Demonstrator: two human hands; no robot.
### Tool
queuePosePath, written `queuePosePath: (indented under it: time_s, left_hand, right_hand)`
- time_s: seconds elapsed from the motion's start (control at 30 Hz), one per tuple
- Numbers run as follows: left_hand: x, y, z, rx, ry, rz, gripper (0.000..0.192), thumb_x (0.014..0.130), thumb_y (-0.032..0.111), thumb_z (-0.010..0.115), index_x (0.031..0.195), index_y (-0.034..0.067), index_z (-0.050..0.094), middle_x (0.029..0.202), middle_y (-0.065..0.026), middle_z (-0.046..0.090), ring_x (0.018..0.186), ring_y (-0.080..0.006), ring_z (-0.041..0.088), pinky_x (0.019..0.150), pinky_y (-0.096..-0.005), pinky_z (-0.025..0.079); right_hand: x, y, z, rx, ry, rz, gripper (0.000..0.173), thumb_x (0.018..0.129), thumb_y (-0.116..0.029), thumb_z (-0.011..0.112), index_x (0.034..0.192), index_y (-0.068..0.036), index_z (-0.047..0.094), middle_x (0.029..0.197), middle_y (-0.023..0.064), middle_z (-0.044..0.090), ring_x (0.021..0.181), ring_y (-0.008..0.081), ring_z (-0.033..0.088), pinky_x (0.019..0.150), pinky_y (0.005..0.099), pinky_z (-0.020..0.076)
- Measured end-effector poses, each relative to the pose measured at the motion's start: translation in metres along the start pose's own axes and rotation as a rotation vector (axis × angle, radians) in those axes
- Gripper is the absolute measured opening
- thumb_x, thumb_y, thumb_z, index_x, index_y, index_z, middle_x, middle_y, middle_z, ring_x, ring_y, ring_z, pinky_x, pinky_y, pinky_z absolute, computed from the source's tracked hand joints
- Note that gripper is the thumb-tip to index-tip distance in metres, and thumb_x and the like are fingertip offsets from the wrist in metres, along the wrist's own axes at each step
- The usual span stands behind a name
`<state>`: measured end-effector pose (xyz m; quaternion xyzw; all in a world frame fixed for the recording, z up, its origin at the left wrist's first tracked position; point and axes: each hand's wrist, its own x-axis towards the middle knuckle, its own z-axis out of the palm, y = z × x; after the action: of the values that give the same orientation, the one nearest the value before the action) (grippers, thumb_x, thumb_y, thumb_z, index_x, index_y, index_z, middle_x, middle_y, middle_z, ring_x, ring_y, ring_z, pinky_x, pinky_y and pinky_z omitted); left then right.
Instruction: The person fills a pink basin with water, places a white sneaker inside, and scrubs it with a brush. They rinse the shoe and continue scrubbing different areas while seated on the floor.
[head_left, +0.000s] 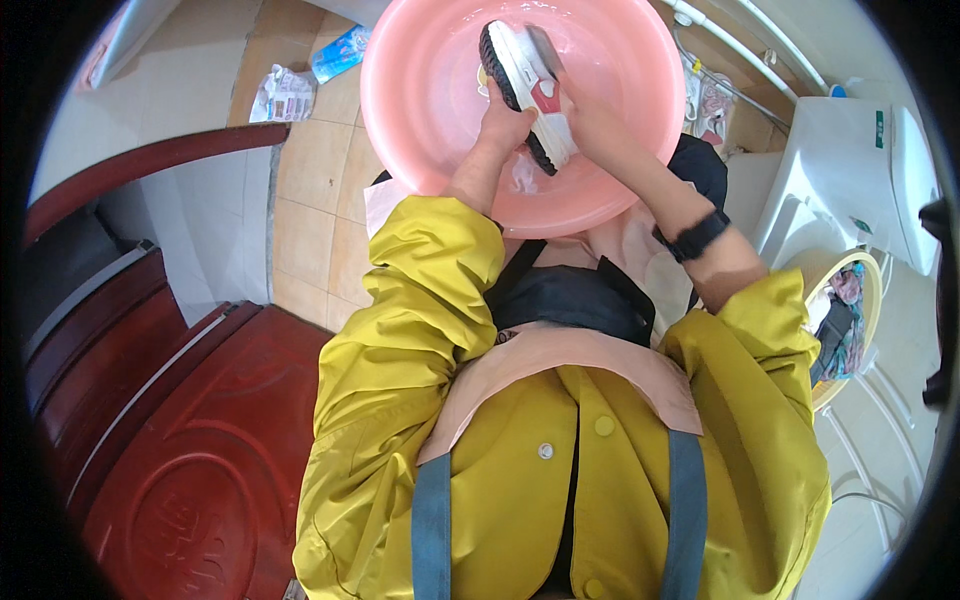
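A large pink plastic basin lies before me. Over its inside, my left hand grips a white sneaker with a pink patch and a black sole by its sole edge and side. The sneaker is tilted, sole turned to the left. My right hand is at the shoe's right side, closed around a blurred greyish thing, perhaps a brush, that lies along the shoe's upper. The fingers of this hand are partly hidden.
A blue packet and a white plastic bag lie on the tiled floor at left. More shoes stand beyond the basin at right, near white pipes. A yellow-rimmed basket holds cloth items. A dark red door is at lower left.
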<state>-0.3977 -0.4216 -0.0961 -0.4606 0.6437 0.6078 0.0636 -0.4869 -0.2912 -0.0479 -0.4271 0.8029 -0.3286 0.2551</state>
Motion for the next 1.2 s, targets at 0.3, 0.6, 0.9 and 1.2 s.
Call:
queuePosePath:
  time_s: [0.3, 0.6, 0.9, 1.2]
  left_hand:
    - [0.0, -0.003, -0.003, -0.077, -0.012, 0.075, 0.094, 0.078, 0.007, 0.058, 0.14, 0.014, -0.012, 0.12, -0.0188, 0.05, 0.087, -0.0302, 0.06, 0.055, -0.0368, 0.055]
    - [-0.001, -0.003, -0.004, -0.137, -0.073, 0.006, 0.09, 0.083, 0.005, 0.054, 0.139, 0.026, -0.013, 0.125, -0.0175, 0.045, 0.094, -0.034, 0.058, 0.069, -0.0532, 0.052]
    - [0.001, 0.001, -0.002, -0.088, -0.048, -0.041, 0.087, 0.083, 0.005, 0.053, 0.139, 0.025, -0.011, 0.128, -0.0161, 0.043, 0.099, -0.0331, 0.056, 0.074, -0.0548, 0.049]
    - [0.006, -0.007, -0.002, -0.088, -0.041, 0.065, 0.088, 0.08, 0.005, 0.055, 0.14, 0.018, -0.009, 0.124, -0.0181, 0.046, 0.098, -0.0319, 0.056, 0.064, -0.0445, 0.054]
  right_hand:
    - [-0.015, 0.02, -0.013, 0.02, -0.169, 0.229, 0.041, 0.087, -0.012, 0.042, 0.128, -0.007, 0.043, 0.11, 0.0238, 0.055, 0.105, 0.0335, 0.053, 0.092, 0.0384, 0.0387]
    - [0.014, 0.026, -0.018, -0.024, -0.168, 0.143, 0.041, 0.089, -0.023, 0.041, 0.128, -0.01, 0.045, 0.095, 0.0202, 0.06, 0.057, 0.0273, 0.058, 0.053, 0.0358, 0.0482]
    - [-0.034, 0.039, -0.006, -0.197, -0.046, -0.081, 0.043, 0.09, -0.019, 0.041, 0.131, -0.007, 0.039, 0.1, 0.0245, 0.059, 0.071, 0.0334, 0.061, 0.063, 0.0388, 0.0487]
    - [-0.002, 0.007, -0.005, -0.07, -0.146, 0.222, 0.042, 0.091, -0.019, 0.037, 0.131, -0.005, 0.039, 0.098, 0.0275, 0.058, 0.091, 0.0395, 0.058, 0.081, 0.0418, 0.0439]
